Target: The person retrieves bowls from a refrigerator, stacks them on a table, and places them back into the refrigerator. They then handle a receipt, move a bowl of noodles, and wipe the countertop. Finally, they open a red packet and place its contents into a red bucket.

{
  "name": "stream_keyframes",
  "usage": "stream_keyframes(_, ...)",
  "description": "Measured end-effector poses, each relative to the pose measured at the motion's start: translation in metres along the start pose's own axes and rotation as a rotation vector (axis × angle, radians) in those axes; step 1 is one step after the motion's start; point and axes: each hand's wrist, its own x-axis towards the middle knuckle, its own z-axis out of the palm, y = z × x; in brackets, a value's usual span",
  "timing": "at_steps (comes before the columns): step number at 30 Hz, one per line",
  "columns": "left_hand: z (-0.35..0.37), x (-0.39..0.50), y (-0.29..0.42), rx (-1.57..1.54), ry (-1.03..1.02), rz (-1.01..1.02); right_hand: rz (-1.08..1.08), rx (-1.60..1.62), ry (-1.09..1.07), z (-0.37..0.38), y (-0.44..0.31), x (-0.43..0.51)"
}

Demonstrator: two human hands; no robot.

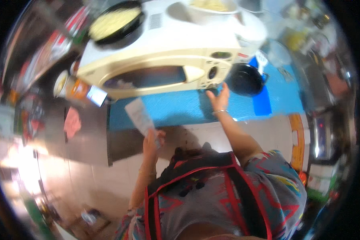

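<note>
My left hand (153,139) holds a pale, flat strip (139,115), blurred and bearing faint marks, over the front edge of the blue-topped table. A cream microwave oven (156,73) stands before me with its door closed. My right hand (220,97) is at the lower right corner of its control panel, fingers around or beside a small dark object (213,89) that I cannot identify. Right of that hand lies a black pan (246,79), with a white slotted spatula (261,61) beside it. On the microwave sit a black pan of pale yellow food (115,24) and a white bowl (211,12) with similar contents.
A phone with a lit screen (97,96) and a jar-like container (61,84) stand left of the microwave. A pink cloth (72,122) lies on the dark surface at left. A blue board or mat (261,103) lies under the black pan at right, near a white bucket (252,33).
</note>
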Motion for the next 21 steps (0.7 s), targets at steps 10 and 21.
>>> stream_keyframes(10, 0.01, 0.004, 0.033, -0.05, -0.162, -0.024, 0.016, 0.178, -0.361, -0.047, 0.012, -0.066)
stream_keyframes(21, 0.003, 0.004, 0.033, -0.06, -0.224, 0.019, 0.037, 0.246, -0.556, -0.05, -0.023, -0.072)
